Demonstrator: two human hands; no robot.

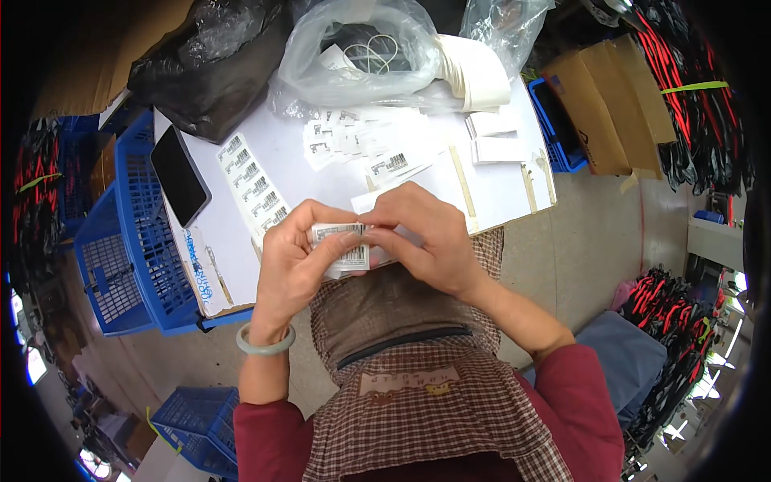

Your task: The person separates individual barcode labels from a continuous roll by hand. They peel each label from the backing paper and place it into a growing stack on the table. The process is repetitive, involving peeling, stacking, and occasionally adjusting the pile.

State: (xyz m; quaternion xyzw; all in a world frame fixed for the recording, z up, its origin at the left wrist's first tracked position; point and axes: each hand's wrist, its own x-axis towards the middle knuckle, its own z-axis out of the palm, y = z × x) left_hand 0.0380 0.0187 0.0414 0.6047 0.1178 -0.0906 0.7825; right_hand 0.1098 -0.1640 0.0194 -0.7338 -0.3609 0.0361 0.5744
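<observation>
Close to the table's near edge, my left hand (293, 253) is closed around a small stack of white barcode labels (352, 255), its thumb lying across the top one. My right hand (422, 233) meets it from the right, thumb and fingertips pinched at the stack's upper right corner. Whether the right fingers have one label apart from the others is too small to tell. Left of the hands lies a strip of barcode stickers (249, 183). Beyond them, loose barcode labels (341, 135) are spread over the white tabletop (285, 157).
A black phone (180, 175) lies at the table's left edge, beside a blue plastic crate (138, 221). At the back are a black plastic bag (210, 72), a clear bag (301, 68) and a stack of white cards (478, 74). Cardboard boxes (614, 108) stand right.
</observation>
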